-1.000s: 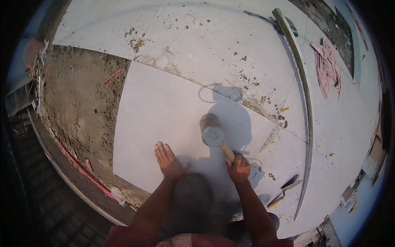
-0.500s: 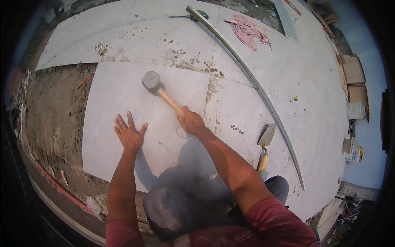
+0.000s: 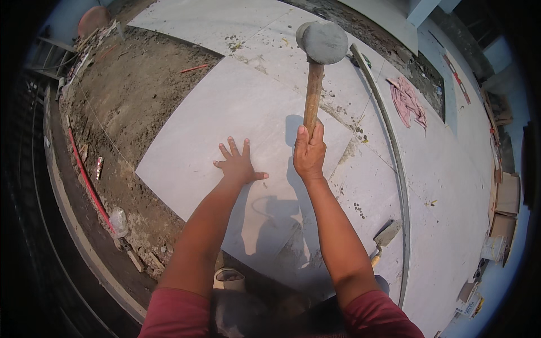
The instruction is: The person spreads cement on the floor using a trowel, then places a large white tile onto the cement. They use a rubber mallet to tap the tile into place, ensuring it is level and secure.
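One pale slab [image 3: 194, 127] is lying mid-frame, the left hand [image 3: 236, 166] spreading wide on it; the right hand [image 3: 310, 155] is gripping a mallet [image 3: 314, 81], its head upper centre.

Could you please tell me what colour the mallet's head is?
The mallet's head is grey, showing best in the head camera's view.

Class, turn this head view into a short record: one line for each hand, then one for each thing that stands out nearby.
Left hand: spread out on the pale slab
Right hand: gripping a wooden-handled mallet, grey head up and clear of the slab
Bare soil: left of the slab
Long bar: lying on the paving, right of the slab
Trowel: just left of the bar
Pink cloth: crumpled, right of the bar
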Motion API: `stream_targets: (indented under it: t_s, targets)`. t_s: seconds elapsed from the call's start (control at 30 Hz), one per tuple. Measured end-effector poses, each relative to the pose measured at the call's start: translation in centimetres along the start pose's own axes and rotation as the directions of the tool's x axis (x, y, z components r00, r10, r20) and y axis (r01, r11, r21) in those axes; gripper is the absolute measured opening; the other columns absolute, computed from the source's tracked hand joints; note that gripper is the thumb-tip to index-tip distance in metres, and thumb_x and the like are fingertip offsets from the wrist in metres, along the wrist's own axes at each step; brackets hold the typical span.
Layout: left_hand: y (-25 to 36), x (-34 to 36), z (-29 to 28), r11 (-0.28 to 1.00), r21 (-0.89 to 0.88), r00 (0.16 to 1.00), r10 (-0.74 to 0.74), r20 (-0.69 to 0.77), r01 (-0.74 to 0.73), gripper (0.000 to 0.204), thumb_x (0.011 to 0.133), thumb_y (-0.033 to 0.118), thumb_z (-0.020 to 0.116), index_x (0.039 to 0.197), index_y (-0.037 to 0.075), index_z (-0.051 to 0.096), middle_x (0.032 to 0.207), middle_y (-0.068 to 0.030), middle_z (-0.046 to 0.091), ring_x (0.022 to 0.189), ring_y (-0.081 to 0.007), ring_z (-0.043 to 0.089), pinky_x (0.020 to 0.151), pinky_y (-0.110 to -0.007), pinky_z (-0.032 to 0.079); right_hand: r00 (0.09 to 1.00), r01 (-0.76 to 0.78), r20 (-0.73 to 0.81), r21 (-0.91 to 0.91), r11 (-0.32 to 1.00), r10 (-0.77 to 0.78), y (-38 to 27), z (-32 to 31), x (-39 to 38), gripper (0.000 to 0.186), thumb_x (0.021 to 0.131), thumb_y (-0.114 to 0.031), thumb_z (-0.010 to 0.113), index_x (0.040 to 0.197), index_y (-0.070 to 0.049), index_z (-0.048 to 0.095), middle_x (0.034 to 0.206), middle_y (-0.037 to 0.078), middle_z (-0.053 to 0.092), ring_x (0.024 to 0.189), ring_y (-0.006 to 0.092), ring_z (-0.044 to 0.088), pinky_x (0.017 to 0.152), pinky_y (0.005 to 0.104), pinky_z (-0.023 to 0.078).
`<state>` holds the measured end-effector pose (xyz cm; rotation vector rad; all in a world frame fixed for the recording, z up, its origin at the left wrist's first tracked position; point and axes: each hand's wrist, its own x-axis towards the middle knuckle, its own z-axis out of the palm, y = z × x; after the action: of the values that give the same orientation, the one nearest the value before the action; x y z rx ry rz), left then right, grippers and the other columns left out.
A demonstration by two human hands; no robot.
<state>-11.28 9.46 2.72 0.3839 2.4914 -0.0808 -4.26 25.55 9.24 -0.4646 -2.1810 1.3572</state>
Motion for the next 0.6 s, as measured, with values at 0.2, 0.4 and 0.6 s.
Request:
stream_targets:
  t_s: [0.2, 0.4, 0.6]
  targets:
    - [-1.1, 0.2, 0.2, 0.999, -0.027, 0.999, -0.017, 0.040, 0.018, 0.134, 0.062, 0.076, 0.075, 0.159, 0.021, 0.001, 0.162, -0.0237, -0.007, 0.146, -0.0533, -0.005, 0.104, -0.075, 0.026, 0.897, -0.310, 0.235, -0.273, 0.911, 0.376, 2.7, 3.5, 3.5, 0.036, 0.103, -0.038, 0.046, 0.108, -0.003, 0.056, 0.071, 0.017, 0.061, 0.063, 0.0338, 0.062, 0.061, 0.0437, 0.050]
    - [-0.3, 0.2, 0.2, 0.999, -0.037, 1.000, 0.006, 0.007, -0.006, 0.136, 0.062, 0.079, 0.072, 0.159, 0.020, -0.001, 0.161, -0.0266, -0.008, 0.145, -0.0554, -0.004, 0.103, -0.074, 0.029, 0.998, 0.030, -0.054, -0.092, 0.995, -0.035, 1.2, 7.6, 3.5, 0.042, 0.102, -0.041, 0.048, 0.101, 0.000, 0.056, 0.070, 0.018, 0.063, 0.062, 0.0345, 0.065, 0.057, 0.0434, 0.049]
    - [-1.4, -0.2, 0.1, 0.998, -0.056, 1.000, 0.024, 0.005, -0.023, 0.133, 0.062, 0.078, 0.072, 0.159, 0.021, 0.001, 0.161, -0.0266, -0.006, 0.145, -0.0560, -0.001, 0.101, -0.075, 0.030, 0.865, -0.334, 0.274, -0.312, 0.889, 0.421, -2.0, 9.6, 6.4, 0.049, 0.101, -0.046, 0.048, 0.087, 0.000, 0.055, 0.067, 0.021, 0.061, 0.066, 0.0347, 0.068, 0.062, 0.0459, 0.052]
